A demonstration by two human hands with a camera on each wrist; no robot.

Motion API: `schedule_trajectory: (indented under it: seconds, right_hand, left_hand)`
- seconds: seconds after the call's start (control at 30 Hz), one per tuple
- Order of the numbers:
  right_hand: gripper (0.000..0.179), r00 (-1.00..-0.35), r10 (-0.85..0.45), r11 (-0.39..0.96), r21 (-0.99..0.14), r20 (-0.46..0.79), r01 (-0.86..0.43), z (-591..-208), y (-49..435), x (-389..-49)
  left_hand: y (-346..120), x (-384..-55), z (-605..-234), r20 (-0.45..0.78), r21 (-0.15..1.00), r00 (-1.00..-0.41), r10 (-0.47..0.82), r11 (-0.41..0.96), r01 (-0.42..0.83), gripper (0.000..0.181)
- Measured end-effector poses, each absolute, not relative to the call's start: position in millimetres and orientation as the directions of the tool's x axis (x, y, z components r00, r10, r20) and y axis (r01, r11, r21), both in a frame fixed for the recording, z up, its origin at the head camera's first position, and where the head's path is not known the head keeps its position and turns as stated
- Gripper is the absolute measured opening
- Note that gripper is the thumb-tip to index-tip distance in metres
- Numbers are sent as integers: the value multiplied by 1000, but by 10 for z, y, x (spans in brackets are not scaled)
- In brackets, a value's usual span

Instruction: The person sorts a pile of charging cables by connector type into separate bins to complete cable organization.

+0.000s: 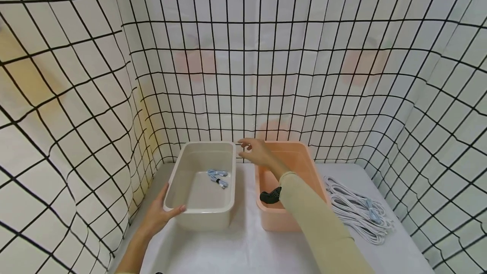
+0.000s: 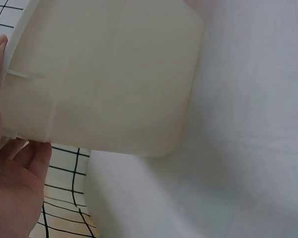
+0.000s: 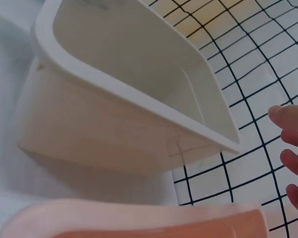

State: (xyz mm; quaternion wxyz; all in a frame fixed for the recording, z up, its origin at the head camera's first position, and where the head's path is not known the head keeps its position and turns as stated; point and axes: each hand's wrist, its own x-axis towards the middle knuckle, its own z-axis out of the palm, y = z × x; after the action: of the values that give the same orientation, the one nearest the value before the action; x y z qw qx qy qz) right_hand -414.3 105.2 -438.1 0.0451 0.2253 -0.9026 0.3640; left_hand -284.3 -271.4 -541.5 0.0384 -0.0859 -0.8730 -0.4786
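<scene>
My left hand [image 1: 154, 215] grips the near left corner of a cream plastic bin [image 1: 203, 219], with the thumb at its front rim and the fingers along its left side. Two small bundles of light blue USB cable [image 1: 217, 173] lie on the bin floor, one with a black tie. Beside the far right corner of this bin, my right hand [image 1: 254, 150] hovers with loosely bent fingers and holds nothing. The right forearm reaches across an orange bin [image 1: 279, 225]. Inside that bin rests a black item with small holes [image 1: 270, 196], partly hidden by the sleeve.
Right of the orange bin, a large coil of white cord [image 1: 357, 210] lies on the white tabletop [image 1: 243, 248], with a light blue tie [image 1: 373, 212] round it. A black wire grid [image 1: 258, 71] encloses the back and both sides.
</scene>
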Motion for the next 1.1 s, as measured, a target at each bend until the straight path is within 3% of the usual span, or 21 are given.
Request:
schedule_trajectory:
  seconds: [0.4, 1.1]
  right_hand:
    - [51, -889, -394, 669, -590, 235, -452, -4404, 1234, -4079]
    - [54, -907, -357, 642, -647, 224, -412, -4492, 1513, -3979]
  left_hand:
    - [-2730, -2847, -5418, 183, 825, -975, 129, 519, 224, 112]
    - [-2705, -2820, -5408, 165, 834, -979, 120, 513, 203, 112]
